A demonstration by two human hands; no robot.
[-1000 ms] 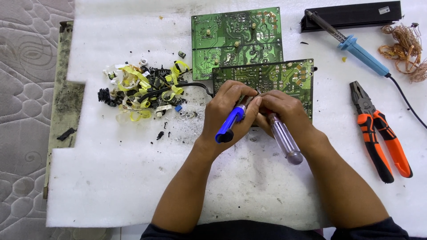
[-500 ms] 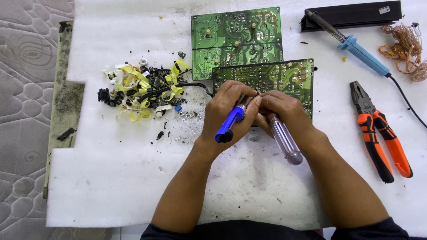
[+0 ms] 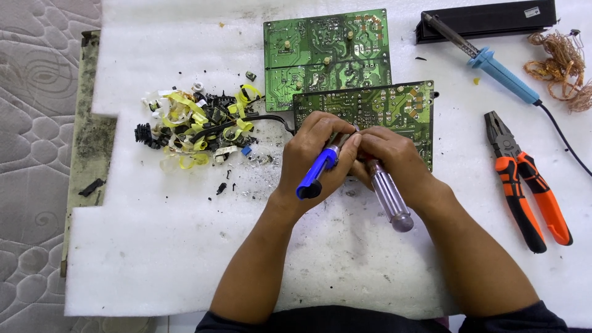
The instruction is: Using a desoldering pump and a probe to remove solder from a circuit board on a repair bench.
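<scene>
White foam sheet (image 3: 154, 259), 2 circuit boards (image 3: 327, 55)

the scene was bright and evenly lit, with soft light from above. the white foam sheet (image 3: 154, 259) looked nearly washed out toward the top edge. shadows were faint and short: a thin one lay under the orange pliers (image 3: 524, 185) and a soft one beneath the left hand (image 3: 317, 154) and right hand (image 3: 388, 157). focus was sharp across the frame, with no motion blur and little bending at the edges.
</scene>
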